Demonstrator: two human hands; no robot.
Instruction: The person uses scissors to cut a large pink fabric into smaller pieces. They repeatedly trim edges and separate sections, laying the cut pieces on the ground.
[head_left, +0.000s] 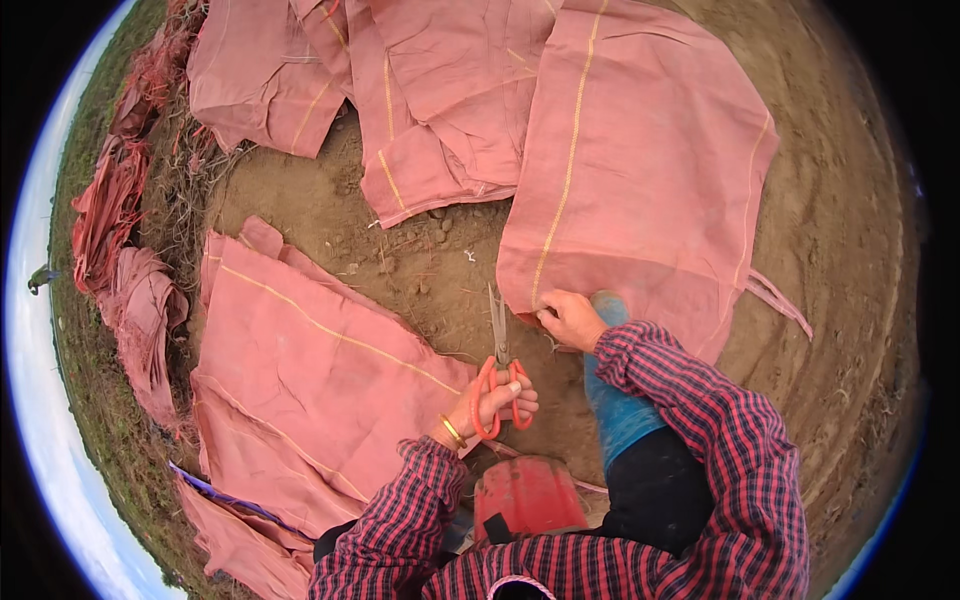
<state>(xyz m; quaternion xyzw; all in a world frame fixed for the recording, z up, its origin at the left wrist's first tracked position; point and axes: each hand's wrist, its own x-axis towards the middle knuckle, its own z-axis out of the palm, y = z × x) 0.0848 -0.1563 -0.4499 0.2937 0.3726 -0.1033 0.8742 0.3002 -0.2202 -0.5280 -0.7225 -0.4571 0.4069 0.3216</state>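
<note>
My left hand (487, 411), with a gold-coloured bangle at the wrist, grips scissors (500, 349) by their orange-red handles. Their blades point away from me and look slightly parted. The fingers of my right hand (574, 319) pinch the near left corner of a pink woven sack (645, 150). This sack lies on the soil, stretching away from me, with yellow stitching along its length. The scissor tips are just left of the pinched corner, apparently not touching it. Beneath and left of my left hand lies another stack of pink woven fabric (322, 360).
More pink sacks (442, 112) are spread on the bare soil (300, 195) ahead. Crumpled, frayed pink fabric (112, 210) lines the left edge by dry stalks. A red plastic object (529, 491) is between my legs. My blue boot (619, 405) is beside my right hand.
</note>
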